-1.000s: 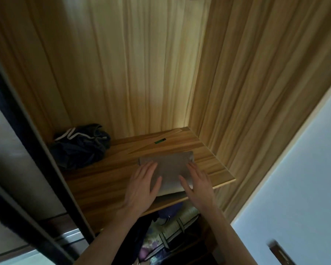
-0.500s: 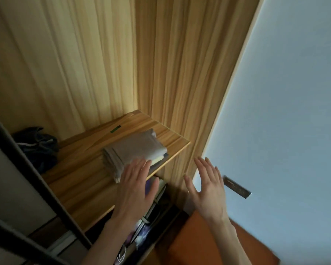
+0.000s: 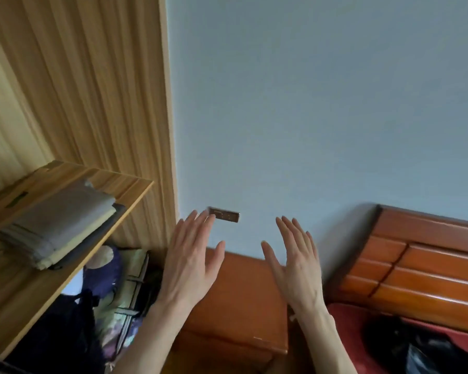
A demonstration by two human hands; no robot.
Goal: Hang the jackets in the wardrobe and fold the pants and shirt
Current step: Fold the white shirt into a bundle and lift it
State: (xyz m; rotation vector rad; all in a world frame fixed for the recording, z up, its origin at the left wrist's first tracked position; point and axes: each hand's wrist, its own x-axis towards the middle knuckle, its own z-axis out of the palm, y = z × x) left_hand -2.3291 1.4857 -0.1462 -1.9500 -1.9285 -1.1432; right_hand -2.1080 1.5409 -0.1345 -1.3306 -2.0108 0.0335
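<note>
Pale blue wall (image 3: 322,103) fills the upper right of the frame, bounded on the left by the wardrobe's wooden side panel (image 3: 135,103). At centre, the left hand (image 3: 191,261) and right hand (image 3: 295,261) hover apart in open air, fingers straight and spread, holding nothing. Folded grey clothes (image 3: 57,225) lie at the shelf (image 3: 135,184) edge, middle left. Below the hands stands a wooden nightstand (image 3: 241,306); a dark garment (image 3: 416,346) lies on the bed (image 3: 349,317), lower right.

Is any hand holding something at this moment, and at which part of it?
Nothing is held. The left hand and right hand are both open in the air, apart from the folded clothes on the shelf.
</note>
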